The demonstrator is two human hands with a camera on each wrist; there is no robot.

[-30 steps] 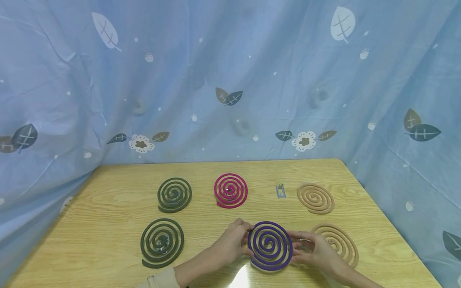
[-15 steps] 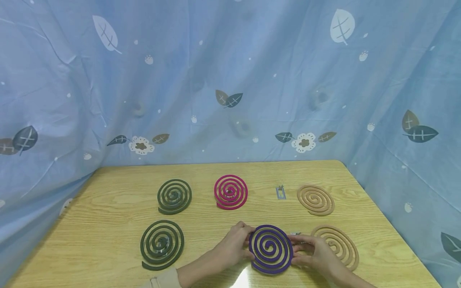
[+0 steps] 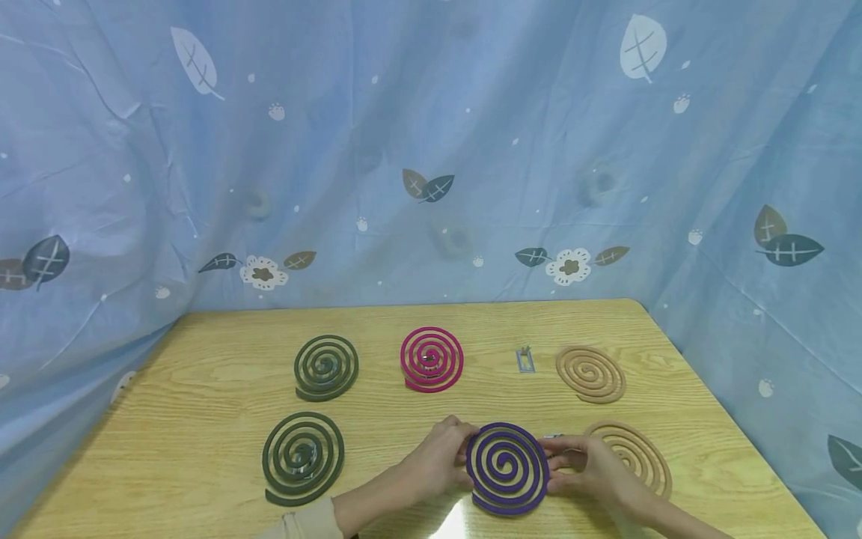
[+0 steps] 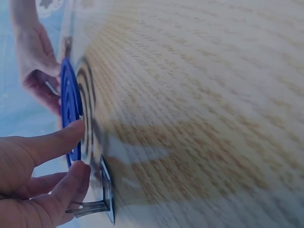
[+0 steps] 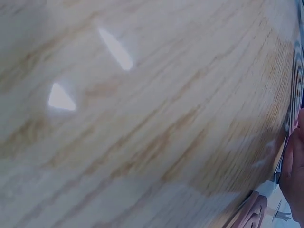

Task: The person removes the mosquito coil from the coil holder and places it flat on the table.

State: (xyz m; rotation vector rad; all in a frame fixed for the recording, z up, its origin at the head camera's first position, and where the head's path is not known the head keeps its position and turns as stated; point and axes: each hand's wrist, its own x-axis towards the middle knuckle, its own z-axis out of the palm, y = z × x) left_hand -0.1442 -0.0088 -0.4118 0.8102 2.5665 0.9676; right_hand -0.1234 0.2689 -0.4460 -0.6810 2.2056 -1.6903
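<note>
A deep-purple flat spiral coil point(image 3: 506, 470) sits roughly level above the pale wood-grained desk point(image 3: 222, 419). Both hands clamp its rim, left point(image 3: 439, 458) at nine o'clock, right point(image 3: 595, 471) at three, probably to stop the loops sagging. At eleven o'clock, a magenta spiral coil point(image 3: 432, 390) seems propped on metal at its centre.

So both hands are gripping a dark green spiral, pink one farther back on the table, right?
Wrong colour: the left hand and right hand grip a purple spiral, as the head view shows. The pink spiral is farther back on the table.
</note>
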